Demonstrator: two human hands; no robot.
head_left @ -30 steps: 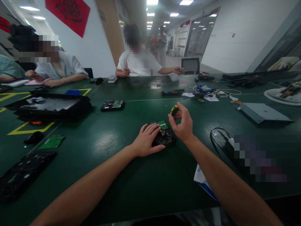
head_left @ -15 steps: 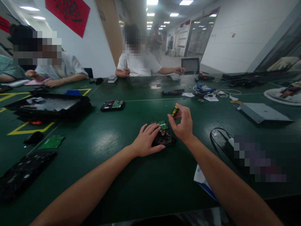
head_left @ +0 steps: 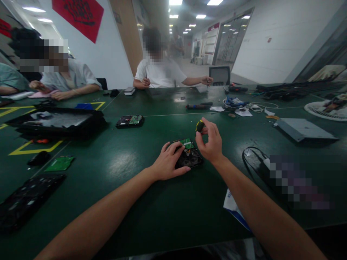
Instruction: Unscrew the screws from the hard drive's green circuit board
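Observation:
A black hard drive (head_left: 192,159) with a green circuit board lies on the table in front of me. My left hand (head_left: 170,162) grips its left side, fingers across the top and thumb along the near edge. Above the drive's right edge, my right hand (head_left: 210,142) pinches the black-and-yellow handle of a screwdriver (head_left: 200,125) between thumb and fingers. The screwdriver's shaft and tip cannot be made out, so I cannot tell whether it touches the drive.
Another hard drive (head_left: 130,121) lies farther off to the left, near a black tray-like housing (head_left: 54,121). A loose green circuit board (head_left: 60,163) is at left. A grey metal box (head_left: 305,130) and cables (head_left: 235,103) are at right. Co-workers sit across the table.
The screwdriver handle has turned in my right fingers, showing more black and less yellow, and my fingertips have shifted slightly. My left hand and the hard drive stay in place.

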